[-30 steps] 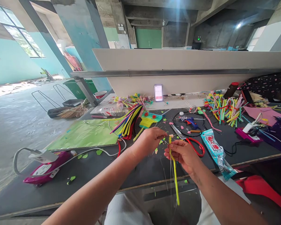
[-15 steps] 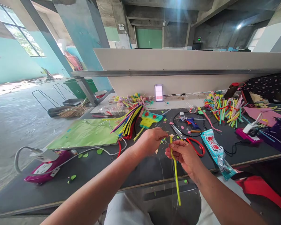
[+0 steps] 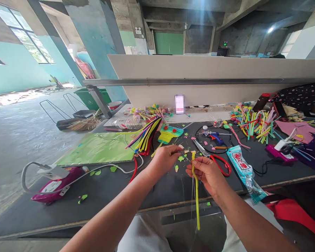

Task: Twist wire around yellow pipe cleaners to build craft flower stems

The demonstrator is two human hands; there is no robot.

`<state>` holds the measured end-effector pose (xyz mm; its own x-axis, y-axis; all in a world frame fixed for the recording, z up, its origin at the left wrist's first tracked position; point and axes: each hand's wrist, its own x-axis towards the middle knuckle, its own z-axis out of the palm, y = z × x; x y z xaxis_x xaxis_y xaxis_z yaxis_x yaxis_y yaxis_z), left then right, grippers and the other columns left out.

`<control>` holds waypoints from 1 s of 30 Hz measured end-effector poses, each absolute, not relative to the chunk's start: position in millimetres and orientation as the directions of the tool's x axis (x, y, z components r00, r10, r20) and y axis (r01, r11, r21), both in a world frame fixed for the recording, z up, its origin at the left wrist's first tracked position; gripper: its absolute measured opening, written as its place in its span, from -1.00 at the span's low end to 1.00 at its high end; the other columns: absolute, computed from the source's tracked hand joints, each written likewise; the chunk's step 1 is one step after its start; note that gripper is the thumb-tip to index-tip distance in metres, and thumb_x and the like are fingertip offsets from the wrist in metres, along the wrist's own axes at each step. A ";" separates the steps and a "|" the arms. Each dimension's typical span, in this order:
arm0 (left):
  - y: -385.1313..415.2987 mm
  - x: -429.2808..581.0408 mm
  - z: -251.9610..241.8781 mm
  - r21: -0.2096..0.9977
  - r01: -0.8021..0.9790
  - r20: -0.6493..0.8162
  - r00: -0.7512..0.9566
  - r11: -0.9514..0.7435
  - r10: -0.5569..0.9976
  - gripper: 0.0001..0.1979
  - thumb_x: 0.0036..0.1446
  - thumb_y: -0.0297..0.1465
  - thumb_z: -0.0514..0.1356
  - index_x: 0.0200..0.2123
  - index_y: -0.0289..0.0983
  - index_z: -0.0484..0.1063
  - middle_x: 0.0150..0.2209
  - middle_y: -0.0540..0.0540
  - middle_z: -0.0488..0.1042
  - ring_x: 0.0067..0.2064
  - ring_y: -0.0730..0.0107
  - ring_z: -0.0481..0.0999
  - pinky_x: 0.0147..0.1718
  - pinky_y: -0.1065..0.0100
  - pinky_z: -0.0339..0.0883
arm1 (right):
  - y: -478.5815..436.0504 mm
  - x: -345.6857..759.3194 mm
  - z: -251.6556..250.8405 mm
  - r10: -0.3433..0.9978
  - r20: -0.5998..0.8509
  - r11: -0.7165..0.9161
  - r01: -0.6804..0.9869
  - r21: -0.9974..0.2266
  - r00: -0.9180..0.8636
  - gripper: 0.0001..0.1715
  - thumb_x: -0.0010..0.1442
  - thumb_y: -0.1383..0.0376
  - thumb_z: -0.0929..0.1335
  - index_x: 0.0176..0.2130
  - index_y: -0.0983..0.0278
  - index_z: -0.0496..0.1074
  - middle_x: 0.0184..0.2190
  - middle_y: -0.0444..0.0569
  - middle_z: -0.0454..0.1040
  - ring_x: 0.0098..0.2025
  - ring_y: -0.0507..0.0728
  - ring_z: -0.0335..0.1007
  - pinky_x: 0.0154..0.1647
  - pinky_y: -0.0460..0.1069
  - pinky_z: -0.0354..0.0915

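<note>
My right hand (image 3: 206, 172) pinches a yellow pipe cleaner (image 3: 197, 199), whose upper part is twisted and whose straight tail hangs past the table edge. Thin strands dangle beside it. To the left, apart from it, my left hand (image 3: 166, 159) is closed with thumb and forefinger together; what they hold, if anything, is too small to make out. Small green paper scraps (image 3: 181, 158) lie between the hands. Red-handled scissors (image 3: 220, 163) rest just beyond my right hand. Behind my left hand is a yellow and turquoise pipe-cleaner piece (image 3: 168, 134) with red dots.
A bundle of coloured pipe cleaners (image 3: 148, 134) lies on a green sheet (image 3: 94, 148). At right are a blue glue gun (image 3: 216, 138), a blue snack packet (image 3: 243, 169) and a pile of pipe cleaners (image 3: 254, 122). Magenta power strips (image 3: 59, 183) sit at both sides. A phone (image 3: 179, 104) stands at the back.
My left hand has drawn back leftward from the top of the yellow pipe cleaner. My right hand keeps its pinch almost in place. The view has shifted slightly.
</note>
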<state>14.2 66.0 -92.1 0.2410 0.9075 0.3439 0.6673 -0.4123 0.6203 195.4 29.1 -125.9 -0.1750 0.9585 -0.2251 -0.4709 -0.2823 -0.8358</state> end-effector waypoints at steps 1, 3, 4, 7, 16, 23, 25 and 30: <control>65.7 15.2 -91.1 0.602 0.678 0.353 0.247 -0.421 0.902 -0.81 0.05 -0.43 0.15 -0.29 -0.21 0.55 -0.31 -0.02 0.60 -0.27 0.35 0.54 -0.28 0.42 0.33 | 29.2 194.8 -126.9 0.959 -0.220 -0.279 -0.470 -0.837 -0.178 -0.74 -0.11 0.26 0.52 -0.41 0.30 0.45 -0.49 0.01 0.59 -0.41 0.17 0.57 -0.43 -0.07 0.40; 65.5 16.5 -89.3 0.573 0.691 0.371 0.260 -0.440 0.892 -0.81 0.06 -0.45 0.13 -0.32 -0.21 0.55 -0.34 -0.02 0.60 -0.29 0.37 0.54 -0.30 0.44 0.32 | 29.4 194.3 -128.8 0.960 -0.216 -0.276 -0.467 -0.840 -0.180 -0.75 -0.10 0.26 0.52 -0.41 0.30 0.45 -0.48 0.01 0.59 -0.40 0.17 0.57 -0.43 -0.07 0.40; 65.5 16.8 -88.7 0.562 0.695 0.378 0.266 -0.448 0.887 -0.80 0.07 -0.46 0.12 -0.32 -0.21 0.55 -0.33 -0.02 0.60 -0.29 0.38 0.54 -0.29 0.44 0.32 | 29.5 194.2 -129.4 0.960 -0.216 -0.276 -0.465 -0.841 -0.179 -0.75 -0.10 0.26 0.52 -0.41 0.30 0.45 -0.48 0.02 0.59 -0.40 0.17 0.57 -0.43 -0.07 0.40; 65.8 16.9 -88.4 0.527 0.710 0.394 0.283 -0.467 0.874 -0.80 0.08 -0.48 0.11 -0.32 -0.23 0.54 -0.31 -0.03 0.59 -0.28 0.38 0.53 -0.29 0.45 0.31 | 29.2 194.4 -129.6 0.960 -0.219 -0.276 -0.468 -0.840 -0.173 -0.76 -0.10 0.26 0.51 -0.40 0.30 0.45 -0.48 0.01 0.59 -0.41 0.16 0.56 -0.42 -0.07 0.40; 65.4 21.6 -93.5 0.468 0.773 0.448 0.211 -0.429 0.869 -0.87 0.06 -0.48 0.12 -0.41 -0.24 0.48 -0.40 -0.02 0.55 -0.34 0.38 0.49 -0.34 0.44 0.25 | 27.4 192.4 -126.0 0.961 -0.229 -0.274 -0.480 -0.833 -0.152 -0.72 -0.14 0.25 0.53 -0.42 0.30 0.45 -0.50 -0.02 0.58 -0.42 0.15 0.56 -0.43 -0.06 0.40; 62.5 26.8 -89.9 0.501 0.789 0.419 0.139 -0.356 0.897 -0.84 0.03 -0.48 0.11 -0.49 -0.27 0.47 -0.49 -0.03 0.52 -0.43 0.42 0.44 -0.43 0.45 0.19 | 26.4 190.6 -122.8 0.963 -0.243 -0.267 -0.490 -0.830 -0.113 -0.68 -0.20 0.25 0.54 -0.43 0.30 0.44 -0.50 -0.04 0.58 -0.44 0.14 0.55 -0.42 -0.05 0.40; 62.5 27.7 -88.4 0.513 0.784 0.420 0.126 -0.350 0.899 -0.85 0.01 -0.49 0.11 -0.49 -0.28 0.48 -0.51 -0.02 0.51 -0.45 0.43 0.43 -0.44 0.45 0.18 | 25.8 190.2 -121.8 0.963 -0.248 -0.267 -0.481 -0.835 -0.105 -0.68 -0.21 0.24 0.54 -0.43 0.30 0.44 -0.51 -0.05 0.58 -0.45 0.14 0.54 -0.42 -0.05 0.40; 67.3 27.6 -90.0 0.652 0.698 0.354 0.068 -0.298 0.933 -0.87 0.00 -0.42 0.14 -0.51 -0.27 0.47 -0.59 0.01 0.45 -0.52 0.45 0.39 -0.49 0.45 0.18 | 26.1 190.3 -122.5 0.966 -0.232 -0.256 -0.497 -0.829 -0.111 -0.69 -0.21 0.24 0.54 -0.45 0.29 0.45 -0.52 -0.07 0.57 -0.43 0.15 0.55 -0.38 -0.02 0.40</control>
